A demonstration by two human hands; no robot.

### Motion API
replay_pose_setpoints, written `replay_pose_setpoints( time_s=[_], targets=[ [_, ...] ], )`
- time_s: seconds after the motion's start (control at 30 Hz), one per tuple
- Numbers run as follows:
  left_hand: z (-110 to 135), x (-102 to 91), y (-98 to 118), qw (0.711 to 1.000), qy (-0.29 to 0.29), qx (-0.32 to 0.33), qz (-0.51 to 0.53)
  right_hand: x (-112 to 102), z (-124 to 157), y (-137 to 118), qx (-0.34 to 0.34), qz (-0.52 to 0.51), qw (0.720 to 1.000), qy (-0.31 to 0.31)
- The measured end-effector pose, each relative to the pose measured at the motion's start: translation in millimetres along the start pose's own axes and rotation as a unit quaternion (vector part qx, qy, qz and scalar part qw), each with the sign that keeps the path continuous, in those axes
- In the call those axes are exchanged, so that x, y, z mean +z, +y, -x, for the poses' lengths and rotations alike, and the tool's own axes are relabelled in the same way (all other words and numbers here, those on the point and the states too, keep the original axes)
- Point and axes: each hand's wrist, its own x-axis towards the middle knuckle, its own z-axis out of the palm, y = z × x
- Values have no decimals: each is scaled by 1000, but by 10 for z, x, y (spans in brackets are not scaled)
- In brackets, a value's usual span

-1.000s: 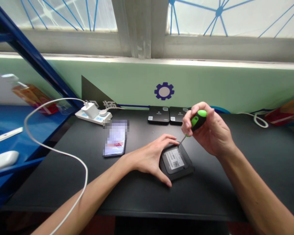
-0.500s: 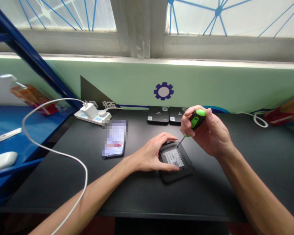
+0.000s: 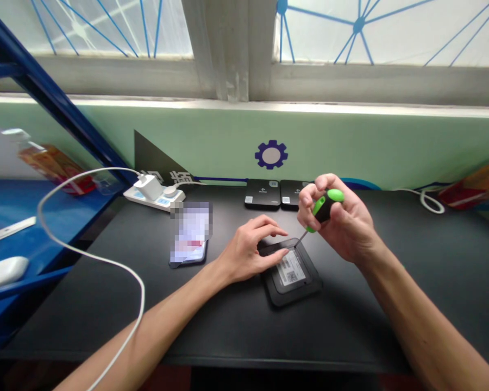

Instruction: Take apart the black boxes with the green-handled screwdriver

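A flat black square device (image 3: 277, 296) lies on the dark table with a white printed label (image 3: 292, 269) facing up. My right hand (image 3: 342, 222) grips a green and black screwdriver (image 3: 328, 206), tilted so its metal shaft reaches down to the device's far edge, near the label's top. Whether the tip sits in a screw is too small to tell. My left hand (image 3: 252, 247) rests at the device's left side, thumb and fingers apart, the thumb lying over the label's upper left.
Behind my hands, two black boxes (image 3: 262, 194) stand by the wall. A phone (image 3: 191, 233) lies left of my left hand. Farther left is a white power strip (image 3: 157, 196) with a charger, whose white cable (image 3: 140, 288) loops across my left forearm. A blue frame (image 3: 52, 92) borders the left.
My left hand has slid back left, its thumb moving up from the label's lower edge and its grip on the device loosening. The right hand turned the screwdriver handle slightly; its tip stayed put.
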Motion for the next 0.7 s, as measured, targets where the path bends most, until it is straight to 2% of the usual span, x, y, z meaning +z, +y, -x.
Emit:
replay_pose_setpoints(
  time_s=[0.1,0.2,0.37,0.57,0.7],
  targets=[
    [-3,-7,7,1000,9,-1,-1,9,-3,-6,-2,26,1000,8],
    [-3,-7,5,1000,-13,4,-9,19,-16,-8,3,50,999,14],
    [-7,-5,-31,997,-40,18,-63,13,-6,11,1,15,1000,8],
    [-7,-8,-54,998,-46,11,-49,-12,4,15,19,64,998,17],
    [-4,-6,-38,998,-56,13,-39,14,-3,22,16,48,998,25]
  ],
)
